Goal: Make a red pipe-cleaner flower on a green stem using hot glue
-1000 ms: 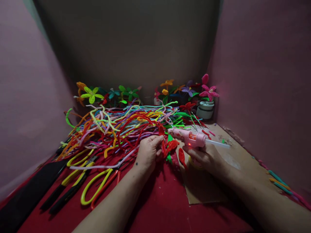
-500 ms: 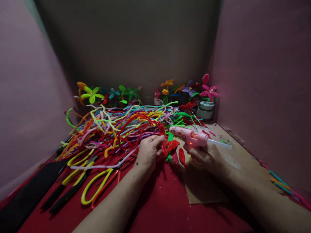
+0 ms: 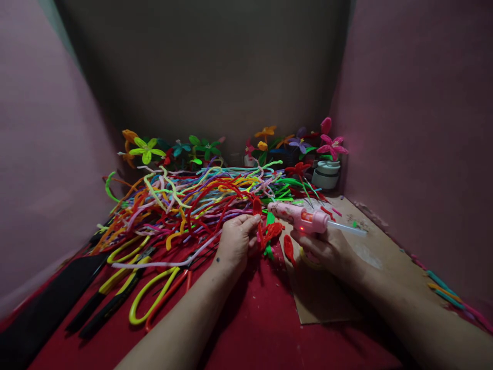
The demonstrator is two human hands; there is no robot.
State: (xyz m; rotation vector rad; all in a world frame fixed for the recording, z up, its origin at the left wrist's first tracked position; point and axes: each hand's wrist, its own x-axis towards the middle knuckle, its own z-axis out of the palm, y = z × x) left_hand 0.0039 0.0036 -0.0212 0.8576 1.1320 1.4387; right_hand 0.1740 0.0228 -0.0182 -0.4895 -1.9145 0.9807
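Observation:
My left hand (image 3: 241,239) pinches a red pipe-cleaner petal (image 3: 257,206) between thumb and fingertips, its loop standing up above them. Wrapped round the handle of a pink glue gun (image 3: 298,216) is my right hand (image 3: 333,252); the nozzle points left, close to the petal, and a small red light glows on the body. A clear glue stick (image 3: 346,228) juts from the gun's back. Other red petals (image 3: 273,231) lie just right of my left hand, over green pieces (image 3: 270,218). One more red petal (image 3: 288,249) rests on the cardboard's edge.
A heap of coloured pipe cleaners (image 3: 200,192) spreads behind my left hand. Pliers (image 3: 115,288) and yellow-handled scissors (image 3: 154,298) lie at left on the red tabletop (image 3: 254,318). Cardboard (image 3: 323,303) lies under my right hand. Pipe-cleaner flowers (image 3: 146,150) and a pale pot (image 3: 325,176) line the back.
The glue gun has shifted very slightly, its nozzle staying near the petal. My left hand keeps its pinch in the same place.

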